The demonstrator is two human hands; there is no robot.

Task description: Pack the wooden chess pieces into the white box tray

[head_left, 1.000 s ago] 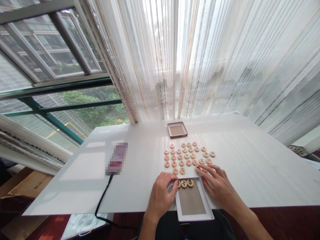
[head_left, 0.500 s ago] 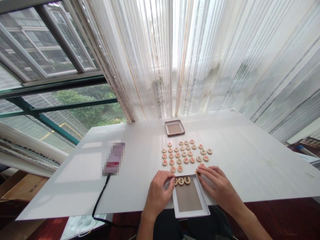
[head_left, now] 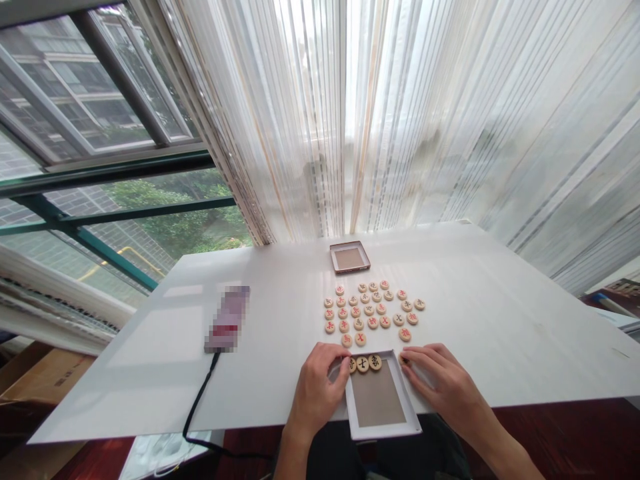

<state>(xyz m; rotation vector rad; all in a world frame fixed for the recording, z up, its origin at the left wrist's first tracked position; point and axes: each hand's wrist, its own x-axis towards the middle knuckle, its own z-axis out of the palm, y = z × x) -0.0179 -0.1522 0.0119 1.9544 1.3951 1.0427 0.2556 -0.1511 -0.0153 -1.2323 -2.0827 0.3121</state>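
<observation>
An open shallow box (head_left: 380,400) with white walls and a grey-brown floor juts over the table's near edge. Three Chinese chess pieces (head_left: 363,363) with black characters lie in a row along its far side. My left hand (head_left: 317,380) pinches the box's left wall by the far corner, its fingertips partly covering the leftmost piece. Just outside the far right corner, my right hand (head_left: 440,373) has its fingers closed on another Chinese chess piece (head_left: 403,359), mostly hidden by the fingertips. Beyond the box, several pieces (head_left: 373,323) with red or black characters lie face up in loose rows.
A second shallow box part (head_left: 350,257) lies farther back on the white table (head_left: 270,320). At the left, a pixelated purple item (head_left: 227,319) has a black cord (head_left: 193,410) running off the near edge. Curtains (head_left: 320,120) and a window stand behind the table.
My right hand has drawn the piece slightly nearer along the box's right side, uncovering a red piece behind it. My left hand stays at the box.
</observation>
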